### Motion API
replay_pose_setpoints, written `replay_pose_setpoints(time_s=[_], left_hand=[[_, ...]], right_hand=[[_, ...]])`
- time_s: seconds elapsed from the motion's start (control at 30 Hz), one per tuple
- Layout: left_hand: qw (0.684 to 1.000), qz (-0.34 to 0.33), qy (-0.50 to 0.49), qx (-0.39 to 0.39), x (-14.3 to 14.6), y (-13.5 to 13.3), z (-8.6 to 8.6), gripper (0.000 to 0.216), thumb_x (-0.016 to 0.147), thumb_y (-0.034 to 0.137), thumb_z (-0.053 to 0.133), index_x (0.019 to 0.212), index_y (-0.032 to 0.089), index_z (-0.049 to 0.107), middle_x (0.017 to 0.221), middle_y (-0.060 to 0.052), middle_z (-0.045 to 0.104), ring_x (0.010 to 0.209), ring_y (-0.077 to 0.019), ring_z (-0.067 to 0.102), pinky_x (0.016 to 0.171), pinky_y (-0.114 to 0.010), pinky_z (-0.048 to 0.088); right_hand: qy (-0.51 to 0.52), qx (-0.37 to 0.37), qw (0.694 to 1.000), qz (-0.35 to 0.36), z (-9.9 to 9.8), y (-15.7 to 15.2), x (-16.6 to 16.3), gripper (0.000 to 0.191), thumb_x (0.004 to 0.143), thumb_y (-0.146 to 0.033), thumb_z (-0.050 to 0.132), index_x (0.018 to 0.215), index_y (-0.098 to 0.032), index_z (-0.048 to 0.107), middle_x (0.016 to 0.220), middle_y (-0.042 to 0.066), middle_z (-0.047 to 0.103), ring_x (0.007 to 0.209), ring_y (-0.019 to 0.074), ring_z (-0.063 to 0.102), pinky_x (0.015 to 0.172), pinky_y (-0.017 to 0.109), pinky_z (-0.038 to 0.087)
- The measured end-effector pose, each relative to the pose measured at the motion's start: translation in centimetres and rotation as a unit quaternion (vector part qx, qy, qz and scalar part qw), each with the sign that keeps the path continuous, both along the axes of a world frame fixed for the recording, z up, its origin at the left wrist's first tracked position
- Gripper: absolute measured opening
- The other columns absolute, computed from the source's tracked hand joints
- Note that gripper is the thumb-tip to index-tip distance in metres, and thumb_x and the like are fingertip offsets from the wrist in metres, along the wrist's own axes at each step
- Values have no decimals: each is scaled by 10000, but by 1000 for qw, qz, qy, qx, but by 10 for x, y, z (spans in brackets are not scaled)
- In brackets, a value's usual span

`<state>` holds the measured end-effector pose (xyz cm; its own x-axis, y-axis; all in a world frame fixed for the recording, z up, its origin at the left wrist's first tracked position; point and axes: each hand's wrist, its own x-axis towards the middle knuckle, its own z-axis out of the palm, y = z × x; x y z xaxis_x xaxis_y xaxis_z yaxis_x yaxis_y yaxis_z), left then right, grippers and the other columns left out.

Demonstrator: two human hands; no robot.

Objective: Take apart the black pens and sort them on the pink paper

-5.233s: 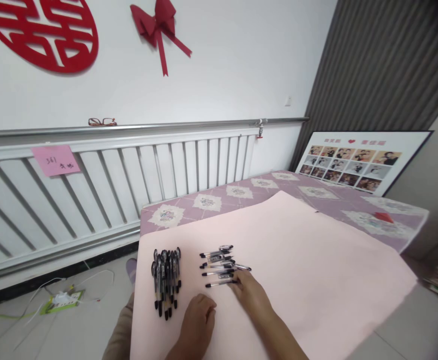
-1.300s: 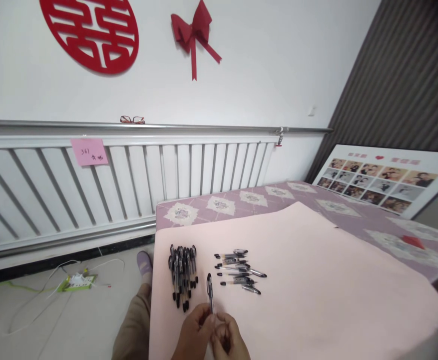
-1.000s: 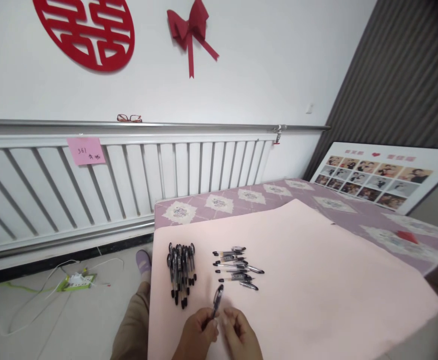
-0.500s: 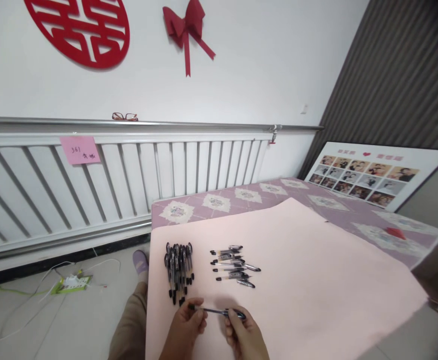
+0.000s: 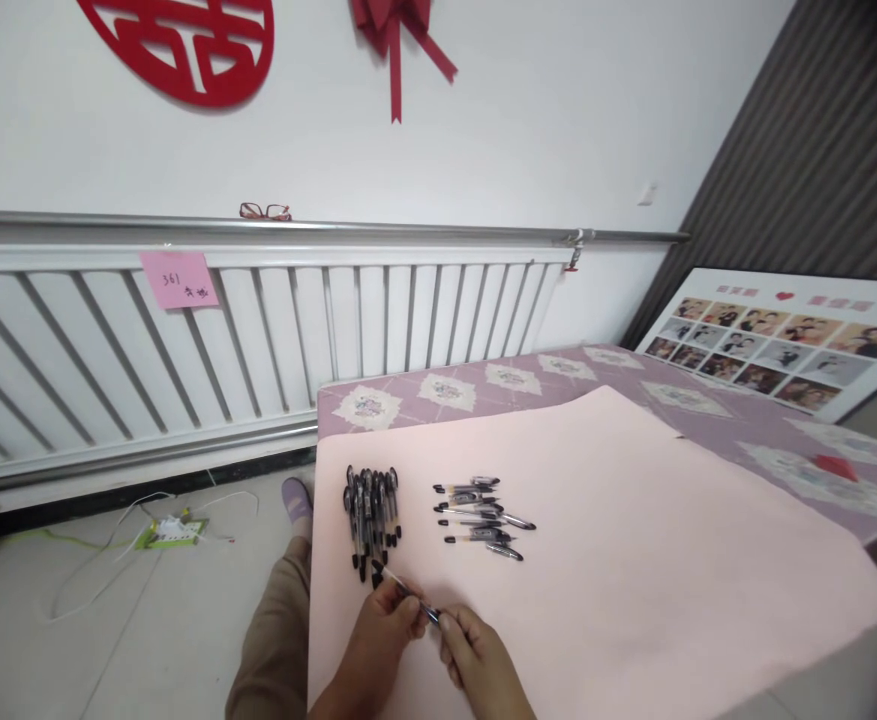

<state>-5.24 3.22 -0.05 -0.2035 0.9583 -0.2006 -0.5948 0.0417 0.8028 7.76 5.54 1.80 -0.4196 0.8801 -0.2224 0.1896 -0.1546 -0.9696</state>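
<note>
Both of my hands pinch one black pen (image 5: 400, 587) low over a pink paper sheet (image 5: 633, 560). My left hand (image 5: 382, 630) grips its middle, and my right hand (image 5: 472, 650) holds the nearer end. The pen's far tip points up-left toward a tidy bundle of black pens (image 5: 370, 508) lying side by side. A looser scatter of pens (image 5: 479, 515) lies crosswise just right of the bundle, apart from both hands.
The pink sheet covers a table with a purple patterned cloth (image 5: 528, 385). A white radiator (image 5: 258, 330) with a pink note (image 5: 178, 279) runs along the wall, glasses (image 5: 264, 211) on its rail. A photo board (image 5: 783, 335) leans at right. Cables (image 5: 172, 527) lie on the floor.
Earlier my right hand lay at the scattered pens. Since then both hands took up one pen, turned it from upright to level, and now its tip points at the bundle.
</note>
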Motion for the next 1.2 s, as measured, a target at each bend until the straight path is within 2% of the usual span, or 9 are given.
replay_pose_setpoints(time_s=[0.17,0.37,0.43,0.53,0.67,0.8,0.87,1.0,1.2], left_hand=[[1000,3,7,-21,1,1,0,206,618,304,683,667,160,544,537,37,575,506,-89,502,515,-219,363],[998,26,-17,-52,-1,0,0,294,650,394,656,781,181,500,758,-16,656,614,-119,602,556,-235,416],[997,37,-24,-63,-1,0,0,323,630,406,672,780,175,503,768,-28,661,607,-122,611,549,-233,418],[996,43,-23,-68,0,0,3,344,599,404,694,760,171,498,740,-26,661,585,-122,611,529,-228,414],[997,40,-20,-67,2,0,6,341,597,384,696,764,169,492,731,-27,663,575,-122,610,527,-233,417],[997,39,-18,-63,2,0,7,336,586,381,704,741,168,496,704,-20,661,558,-114,598,518,-226,408],[997,38,-18,-59,2,0,7,326,591,373,703,743,167,501,702,-20,662,555,-110,593,519,-224,403],[998,34,-25,-55,2,0,7,322,597,370,701,746,170,496,686,-14,660,538,-103,582,517,-224,397],[998,23,-33,-40,1,-2,7,309,612,367,695,750,167,503,701,-20,659,548,-100,578,528,-226,399]], right_hand=[[-49,91,995,1,8,2,4,221,750,-379,486,668,-201,587,538,-43,469,510,119,424,504,223,350],[-67,122,990,-18,11,9,23,184,741,-369,522,686,-210,596,612,-17,538,604,152,477,580,241,387],[-45,93,993,-55,11,12,31,203,739,-399,532,695,-210,594,604,-17,540,584,147,477,561,241,387],[54,-6,991,-124,10,14,38,260,731,-462,543,781,-210,586,569,-34,515,486,115,438,460,224,347],[200,-141,953,-176,10,11,37,423,674,-447,631,1029,-239,532,634,-44,532,512,100,484,450,200,363],[231,-175,944,-160,10,8,31,325,610,-312,713,875,-232,544,718,-45,561,573,75,514,487,173,384],[221,-152,952,-147,7,7,28,247,611,-287,704,731,-224,497,632,-74,524,506,56,470,448,158,346],[122,-86,980,-130,-2,6,21,318,665,-394,623,578,-220,371,424,-111,365,362,50,319,361,171,237],[-38,-12,997,-60,-1,1,7,275,725,-475,500,651,-211,528,397,-95,333,339,76,303,340,201,222]])
